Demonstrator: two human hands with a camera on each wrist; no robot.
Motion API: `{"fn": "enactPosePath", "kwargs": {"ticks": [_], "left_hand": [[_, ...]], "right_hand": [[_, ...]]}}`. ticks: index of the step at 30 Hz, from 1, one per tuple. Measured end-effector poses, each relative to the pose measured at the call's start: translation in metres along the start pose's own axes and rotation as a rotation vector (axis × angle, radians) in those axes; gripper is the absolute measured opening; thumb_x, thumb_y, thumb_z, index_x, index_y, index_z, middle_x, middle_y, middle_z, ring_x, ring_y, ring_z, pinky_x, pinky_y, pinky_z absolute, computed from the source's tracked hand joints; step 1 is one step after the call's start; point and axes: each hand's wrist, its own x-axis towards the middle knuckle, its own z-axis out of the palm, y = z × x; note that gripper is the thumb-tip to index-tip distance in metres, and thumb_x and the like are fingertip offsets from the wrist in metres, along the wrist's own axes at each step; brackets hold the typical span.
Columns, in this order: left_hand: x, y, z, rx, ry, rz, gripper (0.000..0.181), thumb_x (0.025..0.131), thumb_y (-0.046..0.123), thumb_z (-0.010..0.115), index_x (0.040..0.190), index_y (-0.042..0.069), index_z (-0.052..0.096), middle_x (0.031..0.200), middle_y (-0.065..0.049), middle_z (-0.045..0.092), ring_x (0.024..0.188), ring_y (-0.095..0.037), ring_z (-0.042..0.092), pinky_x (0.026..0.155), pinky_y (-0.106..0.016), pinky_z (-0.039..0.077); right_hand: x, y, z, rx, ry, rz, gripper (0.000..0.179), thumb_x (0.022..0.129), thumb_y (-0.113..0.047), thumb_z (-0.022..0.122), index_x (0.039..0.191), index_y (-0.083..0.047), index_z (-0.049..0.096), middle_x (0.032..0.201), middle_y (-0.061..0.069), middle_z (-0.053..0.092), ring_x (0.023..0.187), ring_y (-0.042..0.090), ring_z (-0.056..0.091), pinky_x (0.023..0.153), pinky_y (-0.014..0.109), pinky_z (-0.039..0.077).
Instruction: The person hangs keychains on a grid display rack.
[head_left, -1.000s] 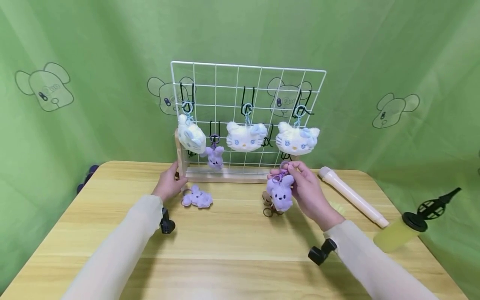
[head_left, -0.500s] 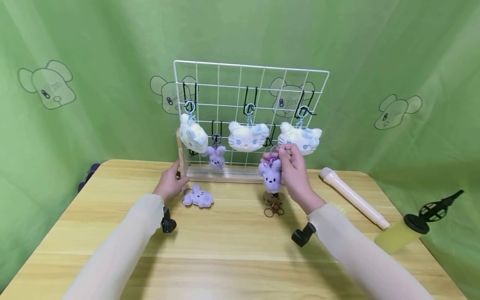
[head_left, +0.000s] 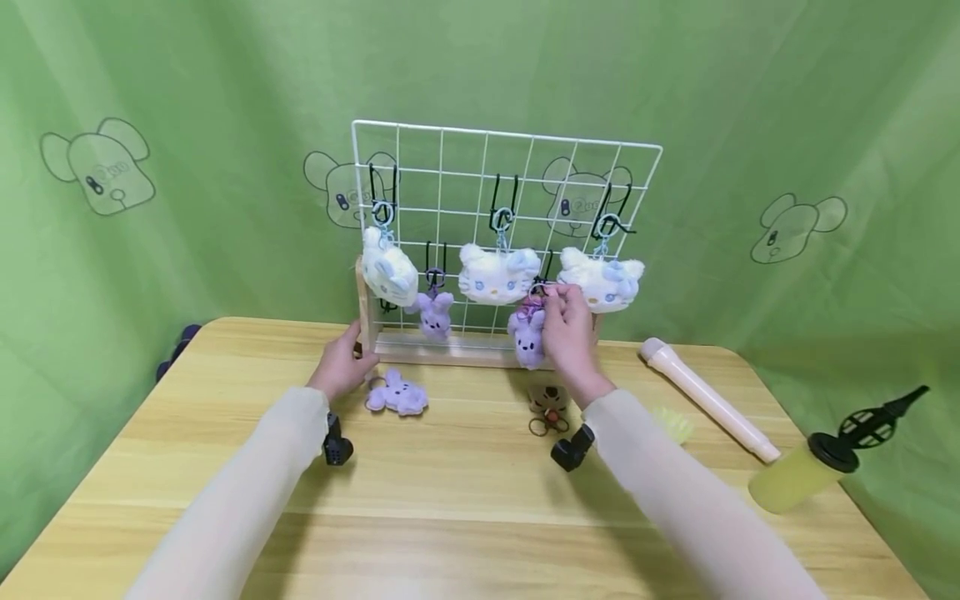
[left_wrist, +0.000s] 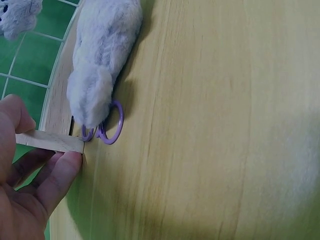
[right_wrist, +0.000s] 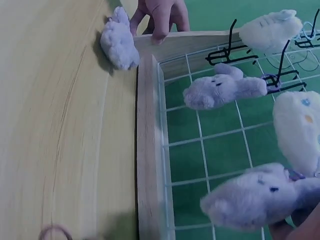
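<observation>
The right hand [head_left: 567, 329] pinches the purple ring of a small purple plush rabbit [head_left: 527, 337], holding it up against the white wire grid rack [head_left: 510, 137] near the table's far edge. The rabbit is fuzzy and lilac, with two upright ears, tiny dark eyes and a dot of a nose; it hangs just in front of the rack's wooden base [head_left: 450, 357], below and between the middle [head_left: 495, 275] and right [head_left: 600, 279] white cat plushes. The ring sits at a black hook [head_left: 542, 279], though whether it has caught is unclear. The left hand [head_left: 339, 367] grips the rack's wooden left post [head_left: 362, 308], fingers curled around it. A second purple rabbit [head_left: 433, 312] hangs on the rack, and a third [head_left: 397, 395] lies on the table [head_left: 450, 517] just beside the left hand.
</observation>
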Motion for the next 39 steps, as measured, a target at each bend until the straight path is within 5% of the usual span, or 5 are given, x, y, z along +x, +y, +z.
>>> {"fn": "enactPosePath", "kwargs": {"ticks": [4,17,24,33,39], "left_hand": [[0.000,0.001,-0.002,-0.001,0.002,0.006,0.074,0.100,0.009,0.060,0.164,0.003,0.025,0.134,-0.036,0.061,0.104,-0.040,0.068,0.076,-0.035,0.065],[0.001,0.002,-0.001,-0.008,0.014,-0.002,0.075,0.099,0.008,0.060,0.165,0.004,0.024,0.132,-0.036,0.062,0.099,-0.037,0.068,0.072,-0.032,0.064],[-0.001,0.004,0.000,0.000,0.014,0.000,0.076,0.098,0.007,0.060,0.165,0.004,0.024,0.133,-0.037,0.061,0.100,-0.038,0.068,0.073,-0.033,0.065],[-0.001,0.004,-0.001,0.008,0.016,-0.007,0.077,0.098,0.008,0.061,0.165,0.004,0.023,0.132,-0.036,0.062,0.095,-0.035,0.068,0.072,-0.032,0.064],[-0.002,0.003,-0.001,0.005,0.016,-0.011,0.076,0.098,0.008,0.060,0.165,0.005,0.024,0.133,-0.036,0.061,0.098,-0.037,0.068,0.074,-0.034,0.065]], "right_hand": [[0.002,-0.001,0.009,-0.012,0.059,0.024,0.028,0.112,-0.016,0.041,0.125,0.001,0.059,0.084,0.000,0.055,0.063,0.003,0.045,0.049,0.015,0.039],[0.011,0.004,0.022,0.168,0.115,0.127,0.035,0.112,-0.020,0.045,0.130,0.002,0.065,0.134,0.017,0.070,0.092,0.005,0.059,0.071,0.010,0.050],[0.015,0.010,0.023,0.282,0.102,0.196,0.037,0.111,-0.020,0.048,0.140,-0.002,0.062,0.147,0.012,0.064,0.120,0.010,0.063,0.108,0.021,0.055],[0.013,0.020,0.015,0.272,0.089,0.225,0.037,0.112,-0.029,0.046,0.127,-0.002,0.066,0.103,-0.005,0.067,0.092,0.005,0.062,0.083,0.016,0.057],[0.009,0.026,0.011,0.301,0.078,0.223,0.046,0.113,-0.035,0.040,0.134,-0.001,0.063,0.116,-0.001,0.068,0.110,0.010,0.060,0.109,0.026,0.051]]}}
